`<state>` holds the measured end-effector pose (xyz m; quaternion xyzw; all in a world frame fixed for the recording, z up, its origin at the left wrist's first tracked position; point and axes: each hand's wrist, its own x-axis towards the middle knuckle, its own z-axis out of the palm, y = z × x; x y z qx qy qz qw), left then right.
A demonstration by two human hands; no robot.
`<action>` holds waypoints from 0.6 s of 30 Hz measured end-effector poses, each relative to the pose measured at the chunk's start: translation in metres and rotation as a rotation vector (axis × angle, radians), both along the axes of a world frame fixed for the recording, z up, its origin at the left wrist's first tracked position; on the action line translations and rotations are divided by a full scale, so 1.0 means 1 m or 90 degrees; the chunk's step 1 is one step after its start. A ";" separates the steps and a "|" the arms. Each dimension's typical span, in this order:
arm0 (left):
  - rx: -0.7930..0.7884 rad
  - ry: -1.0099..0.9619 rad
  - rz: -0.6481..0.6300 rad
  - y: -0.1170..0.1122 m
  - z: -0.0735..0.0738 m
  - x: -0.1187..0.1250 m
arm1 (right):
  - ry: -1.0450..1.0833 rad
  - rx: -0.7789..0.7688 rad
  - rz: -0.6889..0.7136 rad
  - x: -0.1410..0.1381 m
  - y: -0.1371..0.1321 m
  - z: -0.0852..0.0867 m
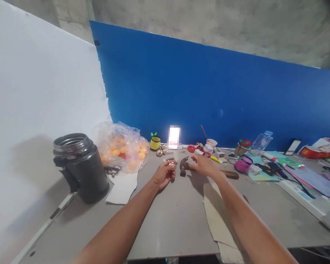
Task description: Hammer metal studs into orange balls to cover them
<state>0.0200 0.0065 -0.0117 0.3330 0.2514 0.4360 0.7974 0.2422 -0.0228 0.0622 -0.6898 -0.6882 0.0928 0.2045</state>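
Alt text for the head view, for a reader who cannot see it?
A person's left hand holds a small shiny object while the right hand lies on a hammer on a grey table. A black jar and a bag of orange balls stand at left.

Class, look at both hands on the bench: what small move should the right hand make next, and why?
Probably curl the right hand round the hammer handle. It lies open over the handle, not gripping, while the left hand holds a small shiny object just beside the hammer head.
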 end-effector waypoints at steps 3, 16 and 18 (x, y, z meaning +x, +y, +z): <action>0.002 -0.010 0.010 0.000 0.000 -0.001 | -0.205 -0.091 -0.003 -0.003 0.005 -0.031; -0.108 -0.021 0.012 -0.002 0.006 -0.004 | -0.250 0.099 -0.023 0.000 0.006 -0.064; -0.098 -0.019 0.017 -0.003 0.005 -0.005 | -0.246 0.136 -0.050 -0.002 0.006 -0.065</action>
